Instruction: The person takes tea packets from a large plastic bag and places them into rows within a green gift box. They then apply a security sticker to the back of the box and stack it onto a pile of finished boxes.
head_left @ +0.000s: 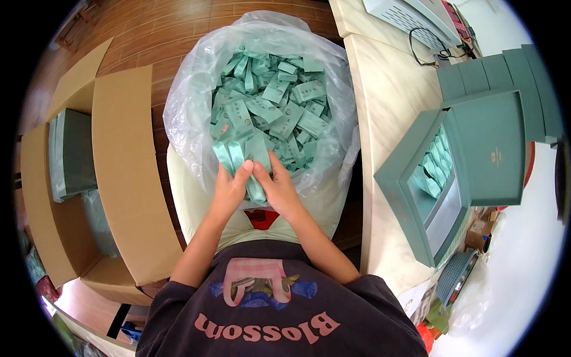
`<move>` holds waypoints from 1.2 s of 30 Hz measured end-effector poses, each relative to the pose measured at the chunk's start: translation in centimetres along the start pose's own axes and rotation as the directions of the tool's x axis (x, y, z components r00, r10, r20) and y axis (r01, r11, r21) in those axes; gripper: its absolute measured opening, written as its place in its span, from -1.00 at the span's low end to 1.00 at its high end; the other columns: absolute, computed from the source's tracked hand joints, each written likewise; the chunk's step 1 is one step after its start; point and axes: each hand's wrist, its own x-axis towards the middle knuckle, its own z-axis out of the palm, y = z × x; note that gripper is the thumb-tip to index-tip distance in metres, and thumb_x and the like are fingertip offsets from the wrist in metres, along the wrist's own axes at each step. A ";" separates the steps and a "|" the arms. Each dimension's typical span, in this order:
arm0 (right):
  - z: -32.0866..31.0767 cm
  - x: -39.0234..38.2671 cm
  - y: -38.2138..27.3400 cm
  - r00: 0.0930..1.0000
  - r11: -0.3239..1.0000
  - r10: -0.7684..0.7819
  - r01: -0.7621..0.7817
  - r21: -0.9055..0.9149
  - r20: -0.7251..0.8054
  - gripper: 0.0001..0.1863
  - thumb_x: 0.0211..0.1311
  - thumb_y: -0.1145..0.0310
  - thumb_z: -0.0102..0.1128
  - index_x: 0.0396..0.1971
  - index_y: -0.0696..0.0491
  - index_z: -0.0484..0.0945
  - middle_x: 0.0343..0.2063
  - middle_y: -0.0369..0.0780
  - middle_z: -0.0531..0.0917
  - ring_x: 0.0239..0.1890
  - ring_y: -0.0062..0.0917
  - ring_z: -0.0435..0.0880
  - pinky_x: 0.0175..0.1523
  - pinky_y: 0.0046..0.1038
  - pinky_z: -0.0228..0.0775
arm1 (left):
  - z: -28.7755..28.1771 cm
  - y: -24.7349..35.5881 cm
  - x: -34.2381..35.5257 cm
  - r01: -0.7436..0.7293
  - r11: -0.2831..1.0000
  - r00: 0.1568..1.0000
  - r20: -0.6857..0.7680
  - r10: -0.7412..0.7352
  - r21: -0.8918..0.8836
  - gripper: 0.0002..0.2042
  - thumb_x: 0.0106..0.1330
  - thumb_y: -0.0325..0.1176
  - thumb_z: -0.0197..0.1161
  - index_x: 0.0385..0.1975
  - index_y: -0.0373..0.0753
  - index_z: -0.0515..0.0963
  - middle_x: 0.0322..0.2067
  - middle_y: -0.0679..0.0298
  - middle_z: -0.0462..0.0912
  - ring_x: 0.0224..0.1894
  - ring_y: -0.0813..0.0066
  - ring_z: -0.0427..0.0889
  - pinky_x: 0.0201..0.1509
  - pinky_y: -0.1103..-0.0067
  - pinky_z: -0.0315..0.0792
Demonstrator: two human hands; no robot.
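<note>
Both my hands meet at the near edge of a large clear plastic bag [189, 119] filled with small green packets [276, 89]. Between them they grip a few of these green packets [238, 152], held side by side and standing up. My left hand [231, 185] closes on the left side of the bunch, thumb against the packets. My right hand [278, 185] closes on the right side, its thumb beside the left one. The fingers behind the packets are hidden. To the right, an open green gift box [410, 196] on the counter holds a row of similar packets [437, 160].
A marble-patterned counter [386, 119] runs along my right. Closed green boxes [499, 74] stand behind the open one, near a white device [410, 21] with a black cable. At my left, an open cardboard carton [128, 172] contains plastic-wrapped green boxes [77, 152]. The floor [160, 30] is brown wood.
</note>
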 end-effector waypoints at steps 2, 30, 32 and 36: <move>0.2 0.1 -0.2 0.981 0.952 -0.150 0.110 -0.286 -0.124 -0.52 0.33 0.17 0.09 0.13 0.14 0.39 -0.05 -0.10 0.52 -0.12 -0.26 0.56 0.01 -0.38 0.38 | 0.0 -0.7 0.3 0.012 1.000 1.000 0.002 -0.012 0.009 -0.44 0.41 -0.18 0.05 0.30 -0.31 0.09 0.11 0.16 0.38 0.11 0.39 0.39 0.20 0.47 0.27; 0.9 -4.7 -1.5 0.683 0.489 -0.705 0.663 -0.567 0.190 -0.66 -0.07 0.39 0.39 -0.21 0.02 0.58 0.12 -0.10 0.46 0.06 -0.23 0.42 0.15 -0.28 0.20 | -1.1 -0.7 2.0 0.220 0.733 0.934 -0.077 -0.349 -0.643 -0.71 0.41 -0.12 -0.01 -0.18 -0.23 0.44 -0.37 0.26 0.52 -0.40 0.44 0.51 -0.33 0.53 0.44; 0.7 -4.9 -1.4 0.723 0.562 -0.684 0.611 -0.558 0.103 -0.59 -0.05 0.35 0.39 -0.14 0.06 0.52 0.13 -0.07 0.43 0.10 -0.20 0.40 0.17 -0.25 0.20 | -0.5 0.4 1.6 0.214 0.778 0.929 -0.124 -0.350 -0.591 -0.64 0.43 -0.05 -0.07 -0.15 -0.25 0.43 -0.32 0.25 0.53 -0.34 0.42 0.52 -0.28 0.52 0.44; 1.0 -4.4 -2.7 0.826 0.738 -0.558 0.450 -0.503 -0.080 -0.44 0.03 0.25 0.37 0.00 0.15 0.39 0.14 -0.02 0.39 0.13 -0.09 0.38 0.18 -0.18 0.20 | 2.1 2.3 0.2 0.179 0.904 0.918 -0.265 -0.296 -0.389 -0.41 0.45 0.14 -0.26 0.04 -0.32 0.40 -0.08 0.18 0.53 -0.09 0.37 0.53 0.01 0.49 0.43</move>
